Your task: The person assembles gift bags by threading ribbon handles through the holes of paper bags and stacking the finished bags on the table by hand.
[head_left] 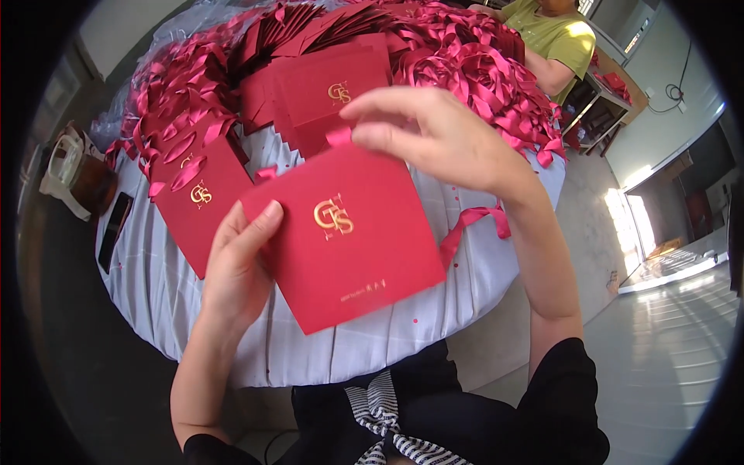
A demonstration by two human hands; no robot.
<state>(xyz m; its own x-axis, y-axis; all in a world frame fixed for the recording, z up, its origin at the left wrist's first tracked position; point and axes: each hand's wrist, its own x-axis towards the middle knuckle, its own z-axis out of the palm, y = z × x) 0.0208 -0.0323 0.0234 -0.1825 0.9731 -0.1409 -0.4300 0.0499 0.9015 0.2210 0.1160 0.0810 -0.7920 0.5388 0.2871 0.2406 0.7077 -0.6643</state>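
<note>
My left hand (242,267) grips a flat, square red paper bag (364,256) by its left edge, thumb on the front face. The bag has a gold emblem and is tilted above the table. At its top edge, my right hand (434,136) is bent over with thumb and fingertips at a short pink-red ribbon (339,137); its other fingers are partly hidden. Another ribbon loop (266,173) shows near the bag's upper left corner. A similar red bag (190,213) lies on the table just left of my left hand.
Fanned red bags (325,77) and a heap of ribbons (473,85) cover the far side of the round table with its pale pleated cloth (349,353). A dark phone (115,231) and a brown jug (81,178) are at the left. Far right, a person in a yellow-green shirt (554,39) is near the heap.
</note>
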